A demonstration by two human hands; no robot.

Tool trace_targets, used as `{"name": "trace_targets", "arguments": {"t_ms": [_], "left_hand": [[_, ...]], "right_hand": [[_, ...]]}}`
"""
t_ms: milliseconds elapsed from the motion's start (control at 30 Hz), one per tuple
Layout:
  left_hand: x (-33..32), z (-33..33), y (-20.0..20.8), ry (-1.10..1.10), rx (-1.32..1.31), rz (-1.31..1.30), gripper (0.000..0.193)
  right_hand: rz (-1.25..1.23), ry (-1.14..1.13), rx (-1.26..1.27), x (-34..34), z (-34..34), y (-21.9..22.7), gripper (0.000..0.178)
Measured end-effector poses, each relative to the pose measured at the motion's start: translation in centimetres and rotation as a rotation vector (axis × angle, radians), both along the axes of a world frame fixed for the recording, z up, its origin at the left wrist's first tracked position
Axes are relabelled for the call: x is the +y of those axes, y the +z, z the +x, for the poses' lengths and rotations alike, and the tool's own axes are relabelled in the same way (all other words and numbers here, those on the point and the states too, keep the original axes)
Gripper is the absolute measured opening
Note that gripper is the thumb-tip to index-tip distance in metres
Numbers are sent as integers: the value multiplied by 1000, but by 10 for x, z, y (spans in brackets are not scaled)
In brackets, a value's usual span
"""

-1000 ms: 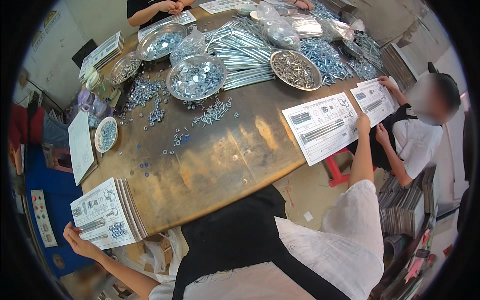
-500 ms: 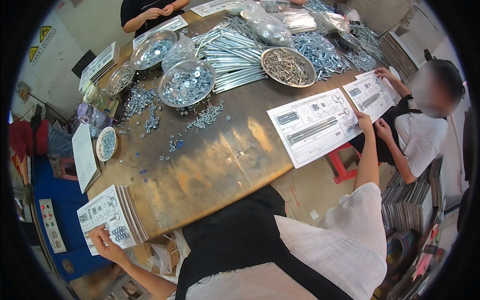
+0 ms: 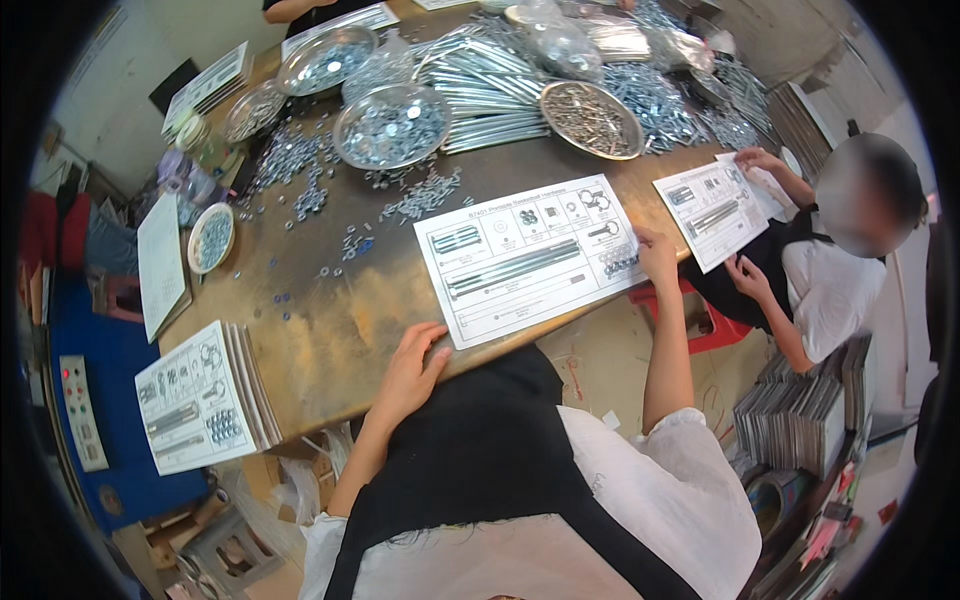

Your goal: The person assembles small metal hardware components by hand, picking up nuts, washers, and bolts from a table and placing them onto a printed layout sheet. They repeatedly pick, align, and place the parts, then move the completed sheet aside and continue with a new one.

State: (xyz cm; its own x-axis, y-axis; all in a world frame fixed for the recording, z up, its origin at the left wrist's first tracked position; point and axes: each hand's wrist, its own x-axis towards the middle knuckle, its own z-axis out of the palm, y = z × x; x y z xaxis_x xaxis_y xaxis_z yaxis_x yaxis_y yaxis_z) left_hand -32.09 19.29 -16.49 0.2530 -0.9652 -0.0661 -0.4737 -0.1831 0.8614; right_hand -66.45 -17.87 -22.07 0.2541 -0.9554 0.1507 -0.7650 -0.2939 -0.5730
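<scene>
A white printed hardware card point(image 3: 535, 262) with pictures of rods and small fittings lies at the table's front edge, overhanging it a little. My right hand point(image 3: 658, 258) grips its right end, thumb and fingers at the edge. By the card's lower left corner, my left hand point(image 3: 408, 372) rests on the table edge, fingers stretched out and holding nothing; I cannot tell whether the fingertips touch the card. A stack of similar cards point(image 3: 195, 405) sits at the table's left corner.
Steel bowls of washers point(image 3: 392, 128) and brown-silver fittings point(image 3: 590, 120) stand beyond, with a pile of metal rods point(image 3: 490, 95) between. Loose screws point(image 3: 420, 195) lie scattered. At right a co-worker handles another card point(image 3: 712, 208); a red stool point(image 3: 715, 330) stands below.
My right hand has drawn the card leftward along the table's front edge. My left hand has left the card stack and come to the table edge beside the card. The co-worker's card has moved nearer.
</scene>
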Motion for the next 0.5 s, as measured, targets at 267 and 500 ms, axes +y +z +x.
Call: {"name": "trace_targets", "arguments": {"t_ms": [267, 500], "left_hand": [[74, 21, -16, 247, 90, -53, 32], [129, 37, -7, 544, 15, -57, 22]], "right_hand": [[78, 166, -38, 57, 75, 14, 34], [290, 228, -59, 103, 124, 30, 30]]}}
